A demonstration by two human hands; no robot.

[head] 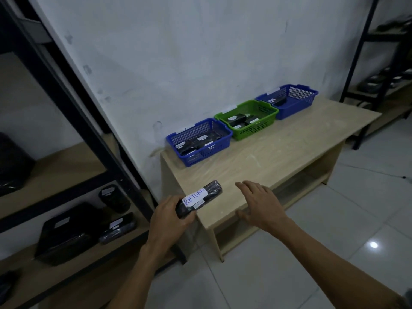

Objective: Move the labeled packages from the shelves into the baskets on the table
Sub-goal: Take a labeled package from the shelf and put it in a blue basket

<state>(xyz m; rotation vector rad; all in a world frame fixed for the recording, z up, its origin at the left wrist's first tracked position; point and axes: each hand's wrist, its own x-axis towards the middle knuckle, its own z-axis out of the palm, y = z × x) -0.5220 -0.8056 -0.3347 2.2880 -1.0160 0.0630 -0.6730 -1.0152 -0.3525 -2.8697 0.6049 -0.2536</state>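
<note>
1. Left hand [170, 216] grips one end of a black package [199, 198] with a white label reading "RETURN", fingers curled around it, above the near corner of the table [267, 161].
2. Right hand [259, 202] hovers beside the package, fingers straight and slightly spread, holding nothing.
3. Three baskets stand along the table's far edge: near blue basket [198, 141], green basket [247, 117], far blue basket [287, 100]; each contains black packages.
</note>
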